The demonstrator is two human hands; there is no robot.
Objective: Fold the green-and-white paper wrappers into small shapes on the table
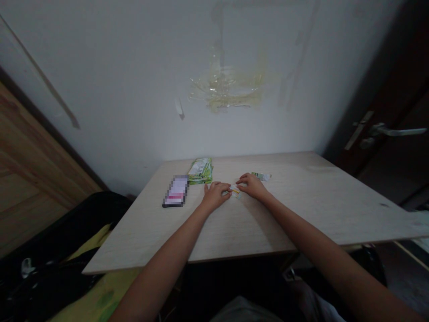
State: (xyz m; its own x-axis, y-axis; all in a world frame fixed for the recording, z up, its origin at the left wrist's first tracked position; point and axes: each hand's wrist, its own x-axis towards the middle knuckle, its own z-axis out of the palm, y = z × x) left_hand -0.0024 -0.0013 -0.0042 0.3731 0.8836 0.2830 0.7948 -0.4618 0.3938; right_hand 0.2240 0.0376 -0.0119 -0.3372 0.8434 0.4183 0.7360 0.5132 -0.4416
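Note:
A small white piece with yellow and pale green print [235, 192], perhaps a packet or card, lies on the tabletop between my hands. My left hand [216, 195] is palm down, its thumb and forefinger closed at the piece's left edge. From the other side, my right hand [252, 186] has curled fingers and a thumb at its upper right edge. Just beyond the right hand rests a narrow green and white packet [262, 176], partly covered by the fingers. A stack of green and white packets [201, 170] sits behind my left hand.
A phone [176, 191] with a blurred, lit screen lies left of the stack. The pale wooden table [144, 232] meets a wall [134, 89] bearing old tape [231, 96]. To the right is a dark door with a metal handle [398, 131]. Dark and yellow fabric [110, 290] is at lower left.

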